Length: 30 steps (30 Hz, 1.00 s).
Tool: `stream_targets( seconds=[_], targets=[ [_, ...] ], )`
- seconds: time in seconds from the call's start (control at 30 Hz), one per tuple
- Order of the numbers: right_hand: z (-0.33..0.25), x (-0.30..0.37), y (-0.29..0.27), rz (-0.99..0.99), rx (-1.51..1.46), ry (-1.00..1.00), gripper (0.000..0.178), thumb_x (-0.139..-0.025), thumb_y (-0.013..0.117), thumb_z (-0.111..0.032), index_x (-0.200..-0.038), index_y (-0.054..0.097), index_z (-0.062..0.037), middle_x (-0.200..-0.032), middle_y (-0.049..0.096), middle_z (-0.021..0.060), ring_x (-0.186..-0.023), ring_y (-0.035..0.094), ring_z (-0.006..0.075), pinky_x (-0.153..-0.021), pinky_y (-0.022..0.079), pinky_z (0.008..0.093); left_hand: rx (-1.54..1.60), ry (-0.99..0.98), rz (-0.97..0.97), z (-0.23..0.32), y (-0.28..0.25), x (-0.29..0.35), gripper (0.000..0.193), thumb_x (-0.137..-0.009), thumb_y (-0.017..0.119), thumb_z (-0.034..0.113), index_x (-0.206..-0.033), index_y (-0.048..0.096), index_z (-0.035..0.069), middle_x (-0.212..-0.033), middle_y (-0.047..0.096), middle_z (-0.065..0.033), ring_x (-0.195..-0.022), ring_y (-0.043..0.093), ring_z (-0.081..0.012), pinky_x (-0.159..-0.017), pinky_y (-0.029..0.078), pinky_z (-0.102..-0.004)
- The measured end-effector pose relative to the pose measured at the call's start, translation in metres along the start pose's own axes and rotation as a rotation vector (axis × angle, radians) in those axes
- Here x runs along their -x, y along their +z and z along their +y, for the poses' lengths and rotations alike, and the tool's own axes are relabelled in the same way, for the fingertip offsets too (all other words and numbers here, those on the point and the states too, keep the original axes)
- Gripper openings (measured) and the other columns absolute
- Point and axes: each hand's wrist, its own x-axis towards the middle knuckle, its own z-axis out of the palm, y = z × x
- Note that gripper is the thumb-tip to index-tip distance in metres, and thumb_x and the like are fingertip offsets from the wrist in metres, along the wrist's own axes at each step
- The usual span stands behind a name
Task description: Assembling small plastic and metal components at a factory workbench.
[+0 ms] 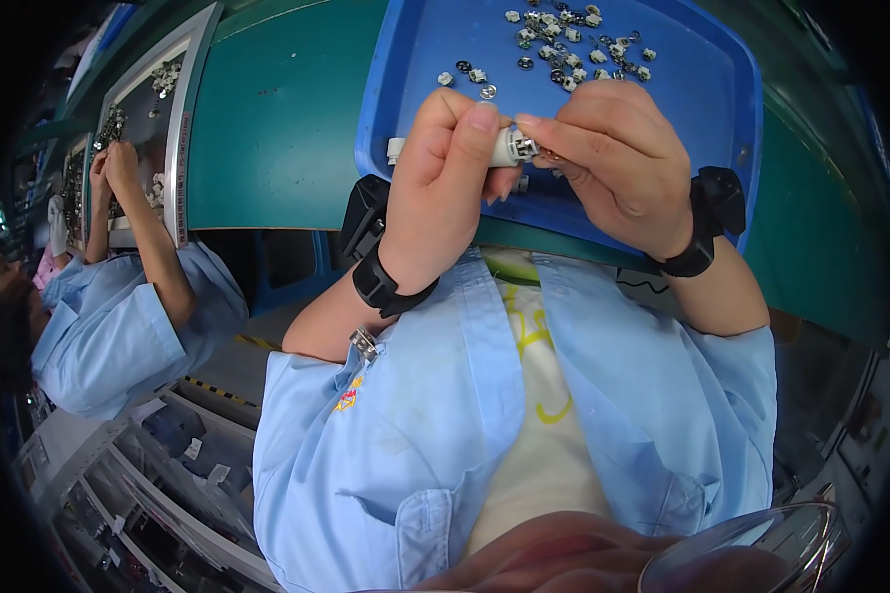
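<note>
Above the near side of the blue tray (371, 109), my left hand (430, 193) is closed round a white cylindrical part (503, 150). The part lies roughly level, and its metal-fitted end points toward my right hand (628, 168). My right thumb and fingers are pinched together at that metal end; what they hold, if anything, is hidden. A white end piece (395, 150) shows on the other side of my left hand; whether it belongs to the same part I cannot tell. Under my hands, another small piece (521, 184) is partly covered.
Many small white-and-metal pieces (554, 32) lie scattered across the tray's far side. The tray rests on a green table (277, 119). To the left, a co-worker's hands (119, 168) work at a metal-framed tray (182, 128) of similar parts.
</note>
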Motion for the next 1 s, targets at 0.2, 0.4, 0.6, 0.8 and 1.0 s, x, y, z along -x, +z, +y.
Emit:
stream_targets(
  seconds=[0.2,0.4,0.6,0.8,1.0],
  targets=[
    [-0.002,0.002,0.005,0.003,-0.060,0.050,0.032,-0.065,0.071,-0.004,-0.096,0.065,-0.0042,-0.078,0.057,0.0051,-0.076,0.055,0.0206,-0.067,0.044,0.0286,-0.108,0.102,0.044,-0.003,0.003,0.001,0.018,-0.096,0.039,0.021,-0.085,0.039,0.007,-0.065,0.049,0.0002,-0.054,0.042,-0.0030,-0.048,0.034,-0.0166],
    [0.003,0.000,0.003,-0.057,-0.335,0.150,0.028,-0.067,0.070,-0.002,-0.095,0.064,-0.0025,-0.081,0.059,0.0070,-0.078,0.055,0.0205,-0.069,0.045,0.0275,-0.185,0.192,0.050,-0.003,0.002,0.003,0.016,-0.095,0.041,0.018,-0.085,0.038,0.006,-0.065,0.047,0.0013,-0.055,0.040,-0.0021,-0.048,0.034,-0.0164],
    [0.000,0.007,0.009,-0.070,-0.789,0.504,0.019,-0.074,0.067,-0.001,-0.092,0.063,0.0001,-0.087,0.061,0.0090,-0.081,0.056,0.0182,-0.074,0.044,0.0259,-0.163,0.194,0.077,-0.002,0.004,0.001,0.017,-0.094,0.042,0.018,-0.084,0.039,0.005,-0.064,0.045,0.0023,-0.055,0.038,-0.0011,-0.048,0.034,-0.0164],
    [0.001,0.008,0.009,-0.098,-0.897,0.559,0.016,-0.081,0.061,-0.002,-0.096,0.058,0.0006,-0.094,0.058,0.0096,-0.087,0.055,0.0156,-0.078,0.043,0.0249,-0.140,0.191,0.092,-0.004,0.004,-0.001,0.016,-0.094,0.043,0.017,-0.083,0.039,0.006,-0.064,0.045,0.0026,-0.055,0.037,-0.0007,-0.047,0.033,-0.0167],
    [0.006,0.014,0.014,-0.132,-1.292,0.710,0.014,-0.086,0.056,-0.004,-0.097,0.048,-0.0019,-0.101,0.053,0.0091,-0.091,0.051,0.0127,-0.081,0.042,0.0241,-0.382,0.285,0.075,-0.009,-0.005,-0.001,0.014,-0.093,0.044,0.013,-0.083,0.040,0.005,-0.063,0.045,0.0017,-0.054,0.038,-0.0027,-0.046,0.034,-0.0204]
  ],
)
